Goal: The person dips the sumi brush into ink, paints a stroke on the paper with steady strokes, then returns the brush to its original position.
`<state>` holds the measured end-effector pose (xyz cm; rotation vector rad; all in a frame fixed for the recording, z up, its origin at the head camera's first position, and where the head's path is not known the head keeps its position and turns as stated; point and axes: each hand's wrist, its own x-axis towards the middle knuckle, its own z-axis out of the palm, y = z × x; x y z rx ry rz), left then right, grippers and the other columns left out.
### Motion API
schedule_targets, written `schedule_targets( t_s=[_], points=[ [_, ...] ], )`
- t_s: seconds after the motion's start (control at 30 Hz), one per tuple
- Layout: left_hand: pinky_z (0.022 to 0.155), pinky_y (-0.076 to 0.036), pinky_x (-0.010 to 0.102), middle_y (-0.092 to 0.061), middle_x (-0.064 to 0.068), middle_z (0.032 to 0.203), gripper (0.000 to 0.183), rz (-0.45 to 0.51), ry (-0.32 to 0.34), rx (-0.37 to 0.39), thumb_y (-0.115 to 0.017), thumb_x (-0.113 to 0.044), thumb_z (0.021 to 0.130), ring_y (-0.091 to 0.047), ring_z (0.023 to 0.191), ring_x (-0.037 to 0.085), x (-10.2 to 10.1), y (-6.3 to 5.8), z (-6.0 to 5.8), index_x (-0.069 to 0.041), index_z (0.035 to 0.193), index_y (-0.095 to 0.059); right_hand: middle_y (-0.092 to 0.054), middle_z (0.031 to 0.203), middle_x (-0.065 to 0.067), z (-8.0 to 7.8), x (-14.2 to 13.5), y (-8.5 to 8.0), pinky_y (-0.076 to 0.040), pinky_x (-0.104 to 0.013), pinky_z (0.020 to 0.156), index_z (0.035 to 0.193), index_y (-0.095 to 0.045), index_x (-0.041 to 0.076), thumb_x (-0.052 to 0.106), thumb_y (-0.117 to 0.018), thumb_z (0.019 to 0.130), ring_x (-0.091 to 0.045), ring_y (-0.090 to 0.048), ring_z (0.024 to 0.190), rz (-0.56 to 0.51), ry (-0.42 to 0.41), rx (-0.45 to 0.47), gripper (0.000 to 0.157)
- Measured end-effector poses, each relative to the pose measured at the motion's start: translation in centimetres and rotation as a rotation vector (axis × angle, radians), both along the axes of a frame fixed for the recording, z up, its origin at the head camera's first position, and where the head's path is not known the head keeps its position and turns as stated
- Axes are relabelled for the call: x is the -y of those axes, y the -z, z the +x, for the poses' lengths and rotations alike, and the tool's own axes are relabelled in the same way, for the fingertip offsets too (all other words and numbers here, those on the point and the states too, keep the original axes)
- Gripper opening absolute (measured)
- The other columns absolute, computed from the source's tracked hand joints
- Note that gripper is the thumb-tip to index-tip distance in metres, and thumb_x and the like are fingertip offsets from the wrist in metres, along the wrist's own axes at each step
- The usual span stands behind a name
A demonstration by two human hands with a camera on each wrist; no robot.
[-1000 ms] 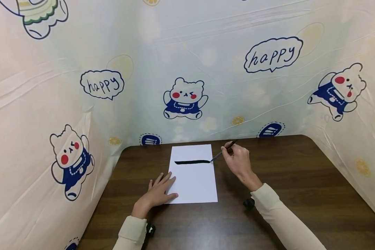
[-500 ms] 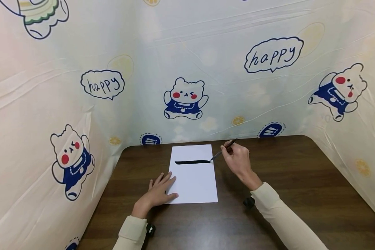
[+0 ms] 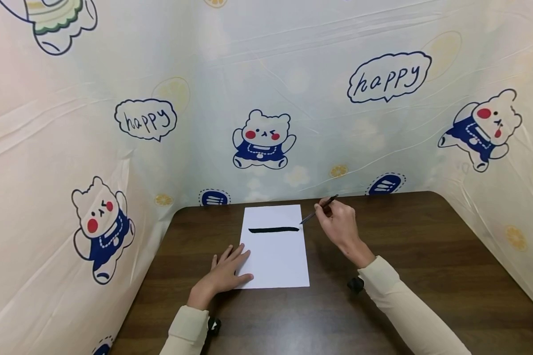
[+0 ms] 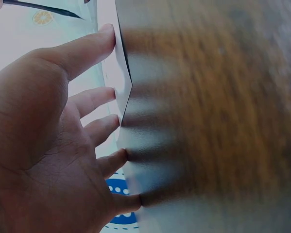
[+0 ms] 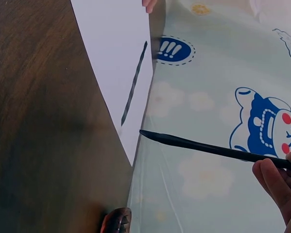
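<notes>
A white sheet of paper [image 3: 275, 256] lies on the dark wooden table [image 3: 404, 256] with a thick black stroke [image 3: 273, 230] across its upper part. My left hand [image 3: 224, 273] lies flat with straight fingers pressing the sheet's lower left corner; in the left wrist view the fingertips [image 4: 109, 92] touch the paper edge [image 4: 121, 82]. My right hand [image 3: 339, 224] pinches a thin black brush pen [image 3: 318, 211], its tip lifted just off the sheet's right edge. In the right wrist view the pen [image 5: 208, 148] hangs above the paper [image 5: 116, 63] and the stroke [image 5: 134, 82].
A plastic curtain [image 3: 266, 98] printed with cartoon bears and "happy" bubbles walls in the table on three sides. Bare dark wood stretches to the right of the sheet and along the near edge.
The pen tip has lifted off the right end of the black stroke and drawn slightly up and right. The left hand has stayed put on the paper.
</notes>
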<state>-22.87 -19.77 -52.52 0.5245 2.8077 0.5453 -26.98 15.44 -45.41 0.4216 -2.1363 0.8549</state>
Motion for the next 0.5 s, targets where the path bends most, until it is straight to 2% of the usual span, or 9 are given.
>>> schedule_targets(
  t_s=[0.2, 0.5],
  points=[
    [0.111, -0.003, 0.075, -0.021, 0.004, 0.165, 0.075, 0.001, 0.002, 0.0, -0.063, -0.053, 0.089, -0.009, 0.152, 0.039, 0.1, 0.1, 0.0, -0.023, 0.152, -0.037, -0.07, 0.074, -0.008, 0.0, -0.3, -0.5, -0.054, -0.031, 0.054, 0.085, -0.071, 0.004, 0.013, -0.07, 0.089, -0.015, -0.066, 0.061, 0.026, 0.006, -0.038, 0.01],
    [0.111, -0.002, 0.075, -0.02, 0.004, 0.165, 0.075, 0.006, 0.002, 0.0, -0.063, -0.054, 0.088, -0.009, 0.152, 0.039, 0.1, 0.2, -0.2, -0.024, 0.152, -0.037, -0.072, 0.077, -0.01, 0.1, -0.9, -1.3, -0.055, -0.033, 0.055, 0.089, -0.073, 0.004, 0.014, -0.071, 0.089, -0.017, -0.069, 0.063, 0.041, 0.02, -0.048, 0.01]
  ],
)
